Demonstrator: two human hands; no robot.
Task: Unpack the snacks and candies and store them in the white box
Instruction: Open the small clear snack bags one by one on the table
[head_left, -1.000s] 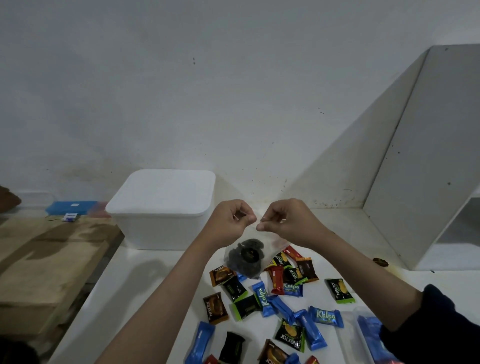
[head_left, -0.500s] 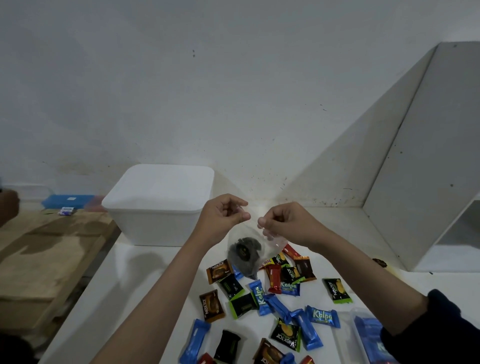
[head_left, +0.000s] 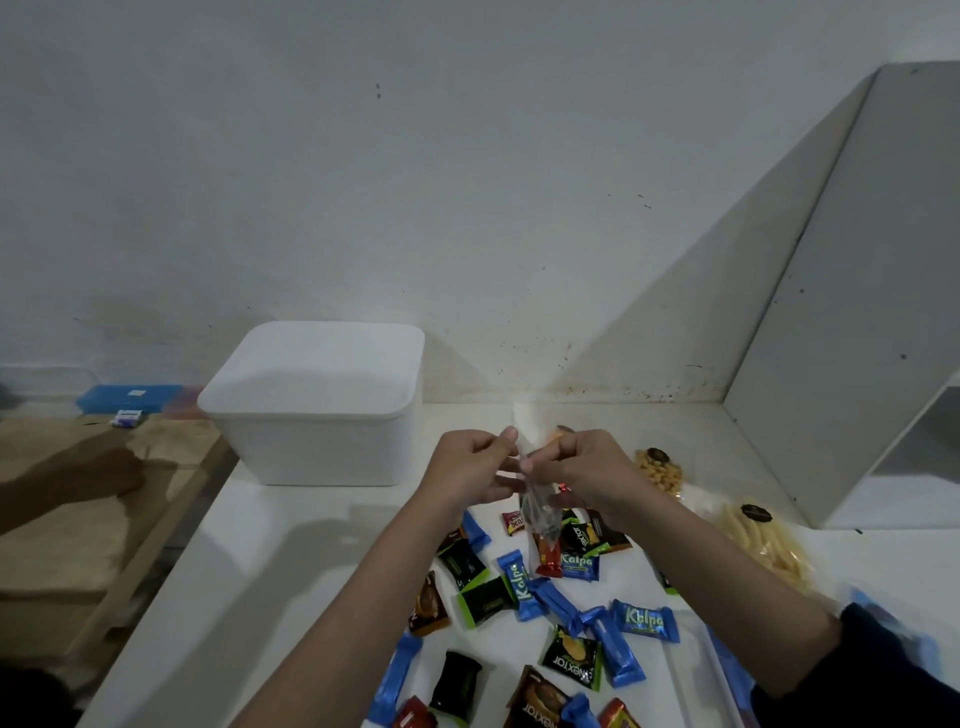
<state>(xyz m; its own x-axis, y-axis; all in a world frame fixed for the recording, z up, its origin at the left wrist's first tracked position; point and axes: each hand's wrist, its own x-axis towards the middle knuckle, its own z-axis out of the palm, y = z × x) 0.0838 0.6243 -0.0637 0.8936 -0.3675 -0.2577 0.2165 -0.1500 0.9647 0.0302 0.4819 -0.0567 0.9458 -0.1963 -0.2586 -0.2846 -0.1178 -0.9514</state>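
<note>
I'm at the unpacking step: both hands work the top of a small clear bag (head_left: 537, 512) at the centre of the frame. My left hand (head_left: 470, 475) pinches one side of its mouth between thumb and fingers, and my right hand (head_left: 576, 475) pinches the other side, fingers curled in. The bag hangs down between them, above the desk (head_left: 291, 540), with something dark inside that I can't make out.

Both forearms reach up from the lower edge of the frame and meet over the pile, knuckles toward me, hands almost touching.

The box (head_left: 317, 402) sits left of centre, just beyond my left hand, and its lid looks still on. Wrapped candies (head_left: 524, 587) lie scattered on the desk below my hands, and two clear bags of pale snacks (head_left: 769, 545) lie at the right.

Next, I think, the bag's mouth needs pulling apart without spilling. Nothing can go into the box until the lid comes off, so one hand will have to let go for that.
</note>
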